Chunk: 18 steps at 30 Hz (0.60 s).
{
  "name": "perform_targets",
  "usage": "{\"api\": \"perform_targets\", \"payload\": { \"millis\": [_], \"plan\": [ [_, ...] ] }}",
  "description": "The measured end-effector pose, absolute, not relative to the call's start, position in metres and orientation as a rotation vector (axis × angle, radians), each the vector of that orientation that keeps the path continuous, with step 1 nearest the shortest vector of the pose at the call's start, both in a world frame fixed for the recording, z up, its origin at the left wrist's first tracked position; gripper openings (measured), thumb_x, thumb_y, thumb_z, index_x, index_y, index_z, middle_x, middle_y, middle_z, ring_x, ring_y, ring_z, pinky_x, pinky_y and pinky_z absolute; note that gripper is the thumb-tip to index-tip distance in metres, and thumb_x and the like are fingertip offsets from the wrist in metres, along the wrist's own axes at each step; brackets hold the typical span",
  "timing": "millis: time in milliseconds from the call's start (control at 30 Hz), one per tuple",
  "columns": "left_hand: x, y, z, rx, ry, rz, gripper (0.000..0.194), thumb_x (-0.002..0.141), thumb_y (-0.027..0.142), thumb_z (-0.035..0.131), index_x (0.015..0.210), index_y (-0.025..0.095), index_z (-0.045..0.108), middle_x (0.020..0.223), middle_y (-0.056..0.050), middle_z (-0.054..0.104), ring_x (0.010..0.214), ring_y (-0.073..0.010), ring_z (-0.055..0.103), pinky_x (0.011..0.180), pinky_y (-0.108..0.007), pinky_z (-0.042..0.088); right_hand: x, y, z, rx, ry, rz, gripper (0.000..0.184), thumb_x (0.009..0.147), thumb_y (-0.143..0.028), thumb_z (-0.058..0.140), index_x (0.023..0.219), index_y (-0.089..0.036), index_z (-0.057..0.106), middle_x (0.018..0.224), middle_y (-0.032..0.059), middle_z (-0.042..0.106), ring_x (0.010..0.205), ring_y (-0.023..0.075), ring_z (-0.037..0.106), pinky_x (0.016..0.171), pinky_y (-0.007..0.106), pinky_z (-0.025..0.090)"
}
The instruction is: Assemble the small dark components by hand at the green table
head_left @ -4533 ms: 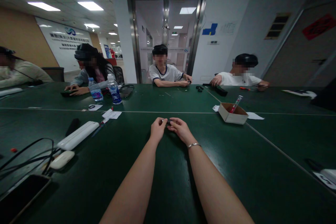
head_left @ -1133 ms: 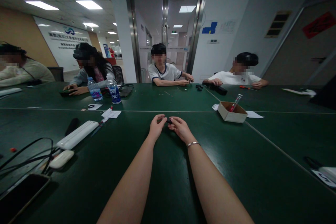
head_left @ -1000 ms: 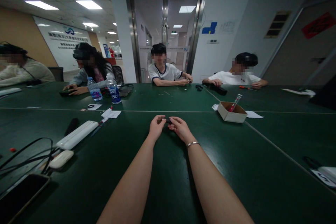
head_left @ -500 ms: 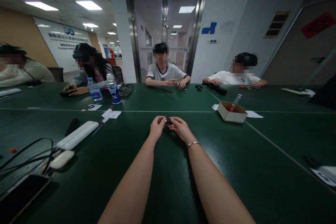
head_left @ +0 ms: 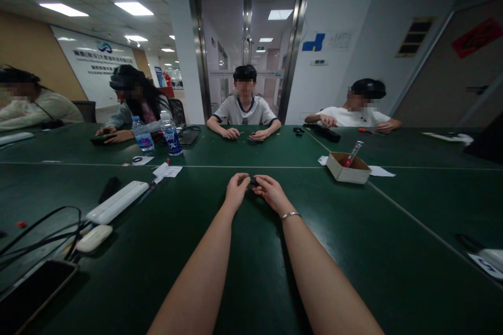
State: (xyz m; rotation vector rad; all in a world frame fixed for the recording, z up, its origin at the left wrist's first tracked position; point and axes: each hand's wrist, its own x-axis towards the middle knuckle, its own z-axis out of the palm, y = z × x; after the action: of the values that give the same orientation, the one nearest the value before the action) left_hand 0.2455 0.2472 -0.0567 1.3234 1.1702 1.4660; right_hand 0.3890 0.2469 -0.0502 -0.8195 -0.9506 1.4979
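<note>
Both of my arms stretch forward over the dark green table (head_left: 255, 251). A small black object (head_left: 253, 182) sits between my fingertips, too small for its kind to show. My right hand (head_left: 271, 191) is closed on it in a pinch, and a silver bracelet circles that wrist. From the other side, my left hand (head_left: 237, 191) has thumb and fingers pinched at the object's left end, where a small light spot shows. The fingers cover most of the object.
An open cardboard box (head_left: 349, 172) holding a tube stands front right. To the left are water bottles (head_left: 171, 136), a white power strip (head_left: 118, 203), a phone (head_left: 37, 293), an earbud case (head_left: 94, 238) and cables. Several people (head_left: 245, 107) sit along the far side.
My hands keep nearly the same position around the small black object. Across the table, the person in the middle has moved their hands apart and sits more upright.
</note>
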Motion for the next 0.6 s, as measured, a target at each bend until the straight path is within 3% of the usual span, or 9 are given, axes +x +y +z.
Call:
{"api": "perform_targets", "payload": {
  "millis": [133,300,433,600],
  "plan": [
    [0.2466,0.2460,-0.0544,1.290,1.166,1.459,0.025,0.080,0.037,0.067,0.091,0.015,0.065,0.078,-0.004,0.064,0.064,-0.0126,0.057,0.053,-0.020,0.044,0.3888,0.2477,-0.0512,-0.810,-0.944,1.495,0.029,0.069,-0.027,0.085,0.087,-0.013,0.068,0.073,0.0070,0.068,0.059,0.0152,0.065,0.058,0.023,0.054],
    [0.2475,0.2450,-0.0533,1.290,1.165,1.490,0.021,0.077,0.030,0.069,0.093,0.015,0.066,0.094,-0.009,0.067,0.079,-0.0166,0.062,0.062,-0.023,0.050,0.3891,0.2485,-0.0528,-0.797,-0.943,1.502,0.028,0.069,-0.026,0.084,0.088,-0.012,0.068,0.073,0.0074,0.068,0.060,0.0158,0.065,0.058,0.023,0.054],
    [0.2458,0.2459,-0.0557,1.326,1.180,1.465,0.020,0.081,0.031,0.064,0.093,0.015,0.066,0.090,-0.008,0.067,0.077,-0.0173,0.062,0.065,-0.026,0.050,0.3896,0.2488,-0.0536,-0.790,-0.946,1.506,0.028,0.069,-0.026,0.084,0.089,-0.013,0.068,0.074,0.0073,0.068,0.060,0.0155,0.065,0.059,0.023,0.054],
    [0.2437,0.2490,-0.0589,1.388,1.156,1.514,0.018,0.078,0.024,0.067,0.094,0.016,0.067,0.096,-0.009,0.068,0.089,-0.0188,0.063,0.081,-0.031,0.050,0.3901,0.2476,-0.0523,-0.798,-0.946,1.499,0.026,0.071,-0.026,0.083,0.089,-0.013,0.069,0.073,0.0066,0.068,0.060,0.0152,0.065,0.059,0.024,0.054]
  ]
}}
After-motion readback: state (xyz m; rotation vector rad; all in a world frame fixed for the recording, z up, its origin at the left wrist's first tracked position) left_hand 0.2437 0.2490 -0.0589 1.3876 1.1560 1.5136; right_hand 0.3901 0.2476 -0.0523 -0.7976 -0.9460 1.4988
